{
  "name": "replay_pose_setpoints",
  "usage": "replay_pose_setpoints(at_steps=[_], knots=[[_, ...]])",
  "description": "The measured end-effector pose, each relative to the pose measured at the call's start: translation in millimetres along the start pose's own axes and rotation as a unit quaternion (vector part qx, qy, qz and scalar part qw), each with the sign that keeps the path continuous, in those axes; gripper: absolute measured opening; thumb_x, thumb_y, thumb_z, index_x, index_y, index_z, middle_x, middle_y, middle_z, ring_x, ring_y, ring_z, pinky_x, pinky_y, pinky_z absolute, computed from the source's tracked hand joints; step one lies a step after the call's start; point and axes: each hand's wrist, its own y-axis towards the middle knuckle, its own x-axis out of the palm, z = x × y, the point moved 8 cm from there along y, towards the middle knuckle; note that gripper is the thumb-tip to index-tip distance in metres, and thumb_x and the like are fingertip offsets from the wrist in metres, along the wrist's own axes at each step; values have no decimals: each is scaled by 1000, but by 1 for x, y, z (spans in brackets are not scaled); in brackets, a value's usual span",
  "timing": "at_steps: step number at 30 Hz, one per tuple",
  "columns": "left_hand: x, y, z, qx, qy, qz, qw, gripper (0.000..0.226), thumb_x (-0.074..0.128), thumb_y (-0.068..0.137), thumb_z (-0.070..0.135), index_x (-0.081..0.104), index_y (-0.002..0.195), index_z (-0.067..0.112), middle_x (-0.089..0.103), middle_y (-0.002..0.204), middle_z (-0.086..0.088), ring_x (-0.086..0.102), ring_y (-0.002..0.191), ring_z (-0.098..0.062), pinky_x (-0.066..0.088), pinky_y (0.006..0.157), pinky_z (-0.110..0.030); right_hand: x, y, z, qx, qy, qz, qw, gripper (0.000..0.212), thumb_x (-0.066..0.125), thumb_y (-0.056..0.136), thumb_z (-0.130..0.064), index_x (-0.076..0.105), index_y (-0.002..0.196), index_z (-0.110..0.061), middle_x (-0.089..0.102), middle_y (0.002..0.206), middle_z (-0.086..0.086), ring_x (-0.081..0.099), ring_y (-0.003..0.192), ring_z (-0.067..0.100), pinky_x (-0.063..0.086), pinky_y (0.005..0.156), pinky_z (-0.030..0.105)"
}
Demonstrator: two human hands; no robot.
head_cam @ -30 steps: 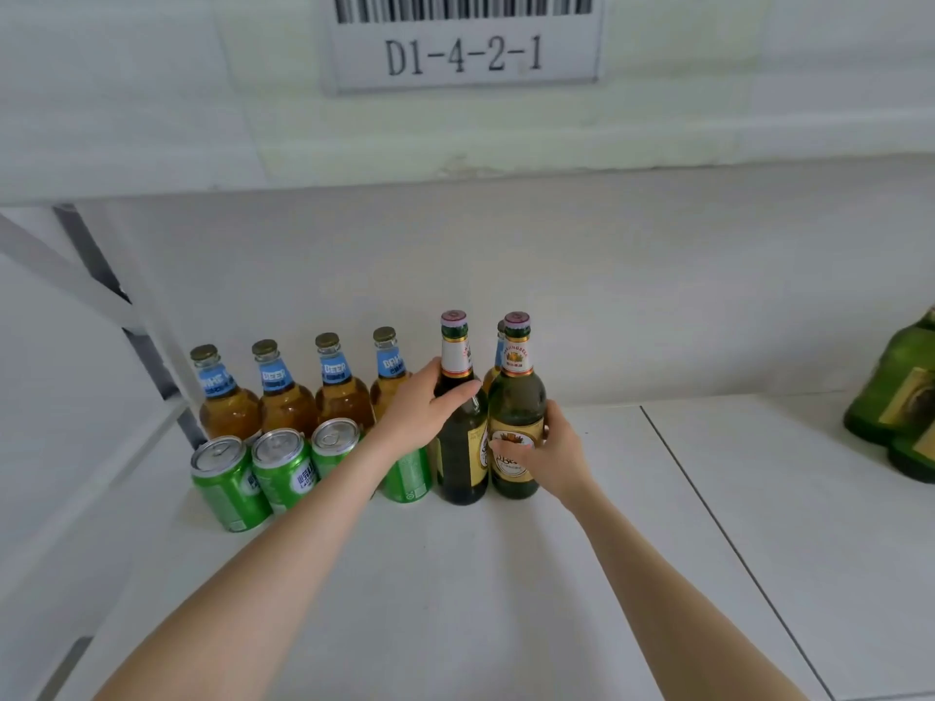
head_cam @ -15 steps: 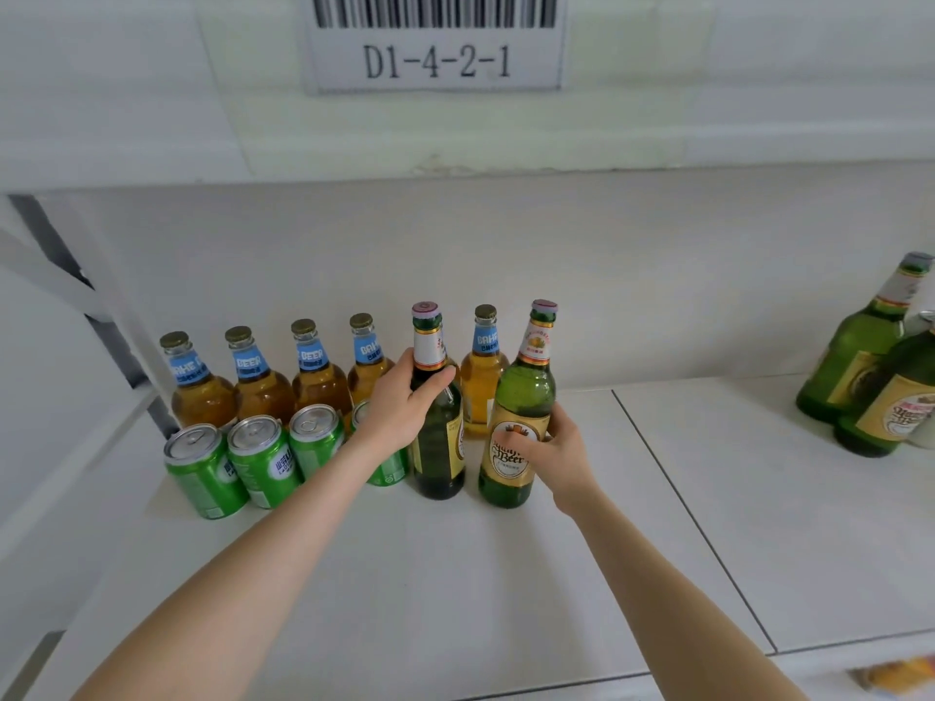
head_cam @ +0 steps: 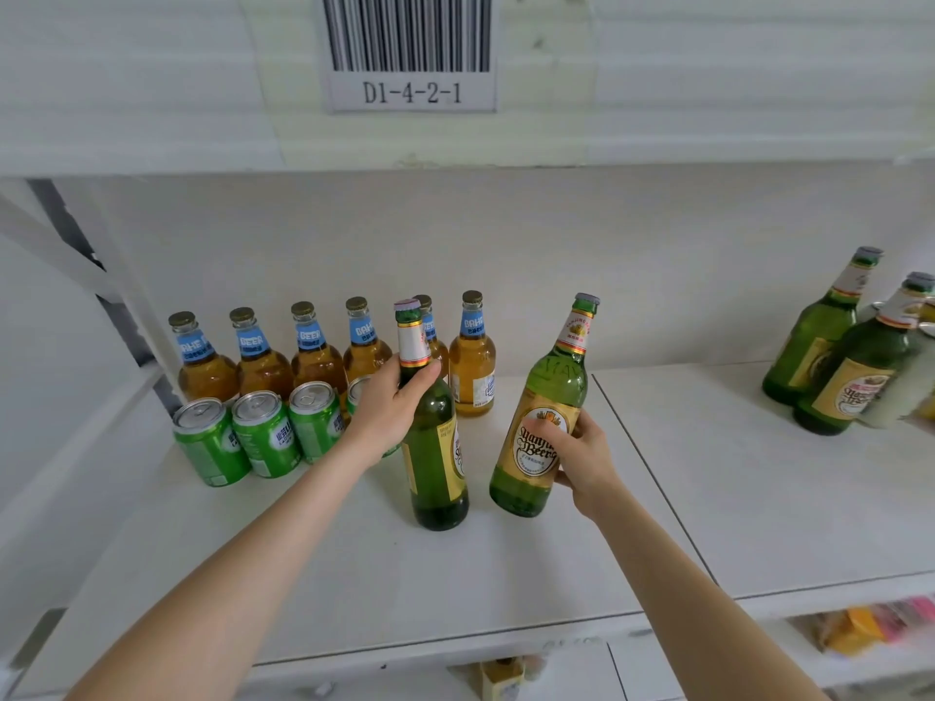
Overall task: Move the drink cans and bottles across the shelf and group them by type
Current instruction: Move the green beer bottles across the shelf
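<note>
My left hand (head_cam: 387,409) grips the neck and shoulder of a tall green beer bottle (head_cam: 436,478) that stands near the middle of the white shelf (head_cam: 506,574). My right hand (head_cam: 582,455) holds a second green bottle (head_cam: 544,422) by its gold label, tilted to the right and slightly raised. At the back left stand several amber bottles with blue neck labels (head_cam: 260,359), one of them (head_cam: 473,369) just behind the green bottles. In front of them sits a row of green cans (head_cam: 260,432), the rightmost partly hidden by my left hand.
Two more green bottles with gold labels (head_cam: 850,376) stand at the far right of the shelf. A barcode tag reading D1-4-2-1 (head_cam: 411,53) hangs on the shelf above. A seam (head_cam: 652,478) divides the shelf boards. Coloured packets (head_cam: 870,624) lie on the lower shelf.
Both green bottles have come forward and to the right, away from the amber row. The right one is now tilted and further apart from the left one.
</note>
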Motion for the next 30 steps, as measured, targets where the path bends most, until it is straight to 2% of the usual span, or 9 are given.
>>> replay_pose_setpoints(at_steps=[2,9,15,19,21,26,30], knots=[[2,-5,4,1,2,5,1000,14,55,94,46,53,106,39,63,102,17,57,97,4,43,78,-17,-6,-6,-3,-3,-6,1,1000,38,82,74,-18,63,106,-25,75,93,-1,73,81,17,57,59,32],[21,-18,20,2,-7,5,1000,18,56,94,45,52,110,38,62,102,19,58,97,3,42,75,-15,-34,-24,-12,-13,-21,0,1000,40,82,74,-18,64,108,-24,75,96,1,73,86,21,59,64,36],[52,-38,40,5,-8,3,1000,24,56,95,44,55,115,32,65,105,14,60,102,-4,47,81,-22,-71,-44,-19,-16,-29,0,999,38,83,73,-18,65,105,-24,75,92,0,73,84,20,58,63,35],[81,-60,55,9,2,8,1000,29,57,95,43,59,117,24,68,109,4,62,103,-11,48,91,-32,-103,-64,-25,-17,-38,-11,999,38,84,72,-18,65,104,-23,76,89,-1,74,79,17,57,58,30],[97,-74,62,7,3,13,1000,28,57,95,42,60,115,22,68,106,0,63,101,-11,49,91,-33,-122,-74,-29,-18,-42,-17,999,38,84,72,-17,66,104,-22,76,89,-1,74,78,17,57,58,29],[143,-104,81,-7,-3,29,1000,19,58,94,43,61,102,25,68,97,1,63,96,-12,48,84,-32,-172,-100,-38,-22,-53,-34,998,38,84,72,-18,65,105,-23,76,87,-3,74,77,15,56,56,25],[183,-118,98,-6,-11,26,1000,24,57,94,44,60,105,23,67,96,2,62,93,-9,44,77,-26,-213,-112,-44,-26,-63,-31,997,38,83,72,-20,64,104,-25,75,87,-5,74,78,14,56,57,25]])
